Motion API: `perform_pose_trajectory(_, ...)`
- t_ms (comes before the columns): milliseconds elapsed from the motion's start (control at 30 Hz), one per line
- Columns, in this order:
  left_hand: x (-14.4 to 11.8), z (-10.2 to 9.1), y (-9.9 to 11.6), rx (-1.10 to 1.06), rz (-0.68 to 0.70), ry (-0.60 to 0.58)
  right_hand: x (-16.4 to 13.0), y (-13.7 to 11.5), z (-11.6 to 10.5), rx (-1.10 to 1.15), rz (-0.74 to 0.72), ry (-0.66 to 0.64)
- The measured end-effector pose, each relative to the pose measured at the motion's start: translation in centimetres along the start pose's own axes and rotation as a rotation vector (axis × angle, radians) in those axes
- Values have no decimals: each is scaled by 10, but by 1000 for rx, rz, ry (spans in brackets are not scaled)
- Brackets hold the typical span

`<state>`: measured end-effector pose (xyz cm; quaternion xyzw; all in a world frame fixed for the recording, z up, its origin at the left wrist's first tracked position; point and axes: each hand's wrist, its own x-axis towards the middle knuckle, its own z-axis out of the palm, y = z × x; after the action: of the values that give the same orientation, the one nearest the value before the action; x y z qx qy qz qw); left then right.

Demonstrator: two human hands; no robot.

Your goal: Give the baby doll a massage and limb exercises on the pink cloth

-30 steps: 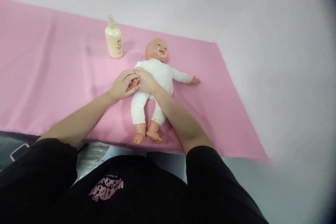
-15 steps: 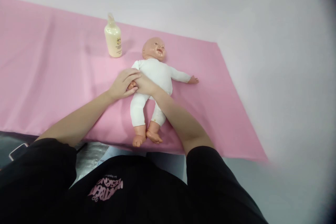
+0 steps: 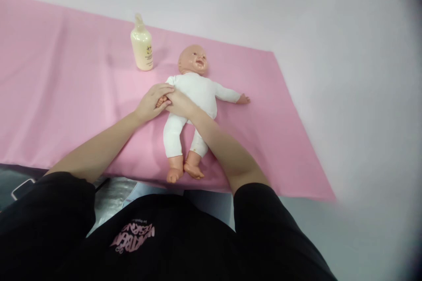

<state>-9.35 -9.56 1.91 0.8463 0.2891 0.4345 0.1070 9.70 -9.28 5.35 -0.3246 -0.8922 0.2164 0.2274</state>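
Observation:
A baby doll (image 3: 198,89) in a white bodysuit lies face up, its head pointing away from me and its feet towards me. My left hand (image 3: 150,104) is wrapped round the doll's arm on the left side, and the doll's small hand pokes out between thumb and fingers. Against it, my right hand (image 3: 180,103) closes round the same arm from the other side, its fingers largely hidden. Both hands touch. My right forearm passes over the doll's hip and leg. The doll's other arm stretches out to the right, untouched.
A pink sheet (image 3: 82,96) covers the table under the doll. Beyond the doll's head, to the left, stands a cream pump bottle (image 3: 143,49). A phone-like object with a light rim (image 3: 22,189) shows at the lower left, below the table's front edge.
Both hands, with the doll's hand between them, have shifted slightly left and away from me. The doll's body and the bottle stay in place apart from slight camera motion.

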Motion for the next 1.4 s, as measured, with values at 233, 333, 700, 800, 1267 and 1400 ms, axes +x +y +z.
perform_pose_trajectory(233, 0, -3, -3, -6, -18, -6, 1, 9, 6, 8, -3, 15)
perform_pose_trajectory(333, 0, -4, -1, 1, -60, -18, -1, 7, 4, 20, -1, 30)
perform_pose_trajectory(700, 0, -8, 1, -3, -66, 30, -3, 0, 0, 48, -11, 59)
perform_pose_trajectory(800, 0, -8, 2, -7, -39, 37, -4, -1, 1, 52, 4, 89)
perform_pose_trajectory(1267, -1, -6, 0, 21, -18, 61, -1, 1, 4, 45, 44, 137)
perform_pose_trajectory(1400, 0, -6, 2, 50, -42, 70, -1, 3, 4, 45, 48, 147)
